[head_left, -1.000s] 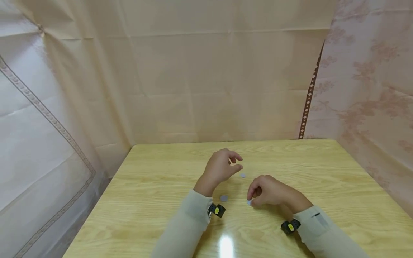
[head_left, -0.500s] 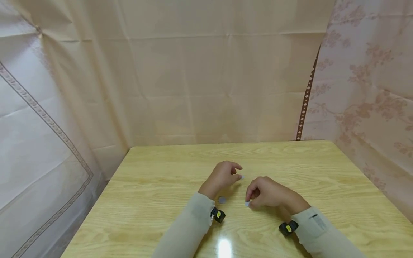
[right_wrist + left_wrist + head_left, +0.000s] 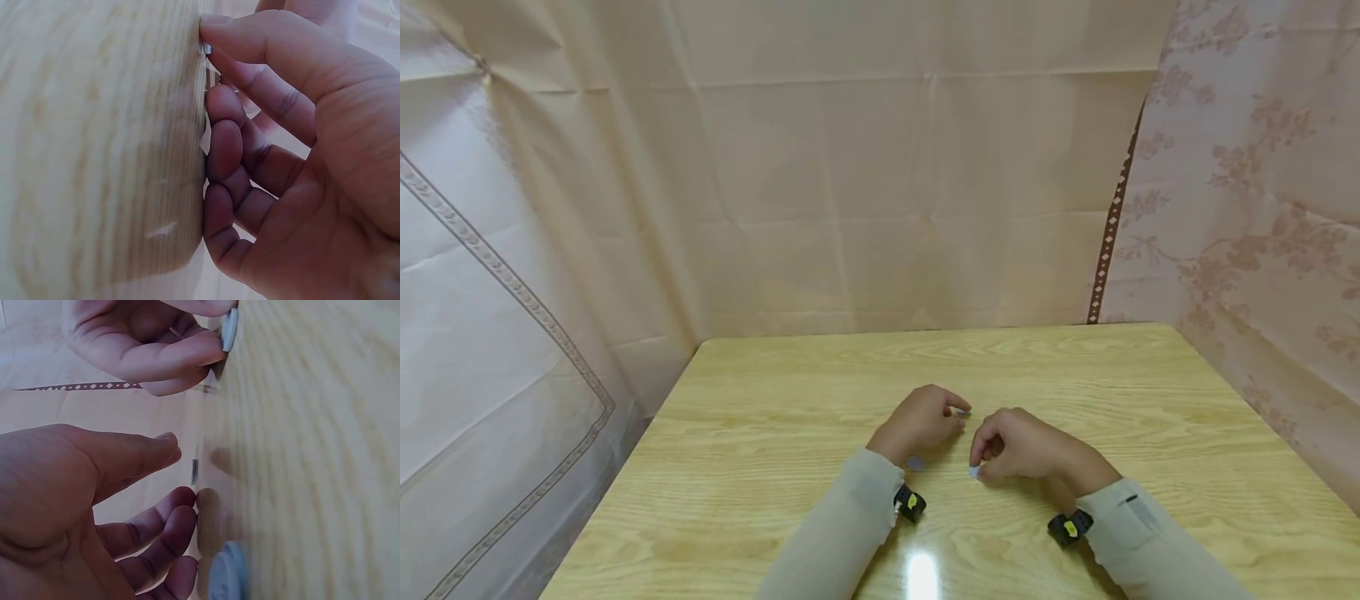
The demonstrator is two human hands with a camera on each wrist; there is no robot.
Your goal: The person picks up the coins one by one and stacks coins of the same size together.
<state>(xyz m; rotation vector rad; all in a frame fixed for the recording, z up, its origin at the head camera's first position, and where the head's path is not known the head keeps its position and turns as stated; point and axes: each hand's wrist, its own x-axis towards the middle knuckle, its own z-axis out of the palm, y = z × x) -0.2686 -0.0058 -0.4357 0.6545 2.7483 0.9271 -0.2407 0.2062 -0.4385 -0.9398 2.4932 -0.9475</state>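
Thumb and index finger of my right hand (image 3: 1022,446) pinch a small pale round disc (image 3: 974,472) at the tabletop. In the left wrist view that pinched disc (image 3: 230,330) stands on edge in the picture, and in the right wrist view the thumb mostly hides it. My left hand (image 3: 921,421) reaches low over the table, thumb and fingers spread on either side of another small disc (image 3: 194,472); a gap shows on both sides of it. A third disc, pale grey (image 3: 915,463), lies by the left wrist; close up it looks thick or doubled (image 3: 226,572).
The wooden table (image 3: 760,417) has a glossy top with a light reflection (image 3: 922,575) near the front. A beige cloth (image 3: 880,208) hangs behind it, with patterned cloth on both sides. Each wrist wears a black strap device (image 3: 1070,528).
My left hand has come down and slightly toward me, so its thumb and fingers now stand around the far disc. The right hand keeps its pinch, nearly still.
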